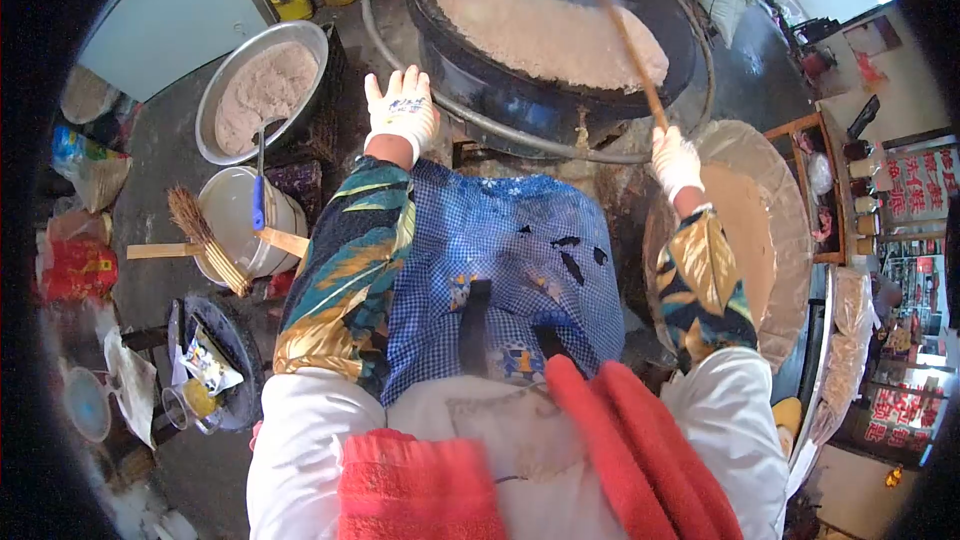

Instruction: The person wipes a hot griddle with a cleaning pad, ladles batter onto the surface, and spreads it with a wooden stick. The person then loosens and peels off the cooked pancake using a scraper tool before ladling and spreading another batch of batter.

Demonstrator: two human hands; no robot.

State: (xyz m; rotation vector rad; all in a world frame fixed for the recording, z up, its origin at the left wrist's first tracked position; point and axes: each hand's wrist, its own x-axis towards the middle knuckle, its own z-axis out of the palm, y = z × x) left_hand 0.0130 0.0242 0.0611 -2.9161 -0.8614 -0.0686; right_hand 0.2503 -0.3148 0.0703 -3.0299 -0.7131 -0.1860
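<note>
My right hand [677,162], in a white glove, is wrapped round the lower end of a long wooden stick [630,55]. The stick slants up over a large dark pan [570,110], its far end blurred. A broad layer of pale pinkish-brown food [530,25] lies in the pan, with steam over it. My left hand [403,118], gloved too, has its fingers spread beside the hose-like ring round the pan and holds nothing.
At the left are a metal bowl [207,120] of pinkish powder with a blue-handled scoop [258,202], a white bucket [235,210] and a straw brush [205,235]. A lined basin [795,230] of tan batter stands right, near a wooden shelf [835,180].
</note>
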